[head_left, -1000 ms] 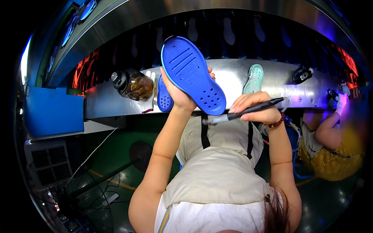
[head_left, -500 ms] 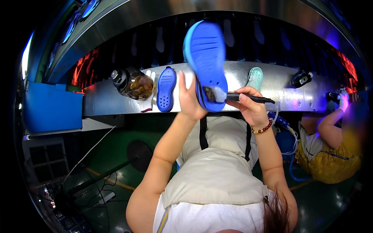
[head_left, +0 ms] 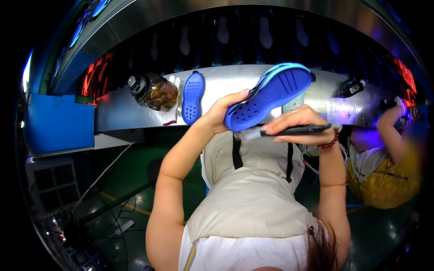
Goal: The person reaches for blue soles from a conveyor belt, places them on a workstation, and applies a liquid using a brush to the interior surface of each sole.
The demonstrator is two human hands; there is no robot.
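My left hand (head_left: pixel 221 110) grips the edge of a blue shoe sole (head_left: pixel 275 95) with a light-blue and black rim. The sole is tilted, its holed end low beside my fingers and its ribbed end up to the right. Closed around a dark-handled brush (head_left: pixel 312 130) is my right hand (head_left: pixel 300 121). The brush's pale head is blurred, just below the sole's lower edge; whether it touches I cannot tell. A second blue sole (head_left: pixel 193 98) lies on the metal bench to the left. Partly hidden behind the held sole is a pale green sole (head_left: pixel 299 102).
The metal bench (head_left: pixel 113 108) carries a jar-like bottle (head_left: pixel 162 94) with a black lid, and a white glove (head_left: pixel 171 116) beside it. Farther right lies a small black object (head_left: pixel 352 88). Beyond runs a dark conveyor (head_left: pixel 244 40) with pale sole shapes. A co-worker (head_left: pixel 379 167) sits at right.
The held sole has come down and turned, its ribbed end swinging to the right. My right hand has moved slightly right and down, taking the brush off the sole's face to below its edge.
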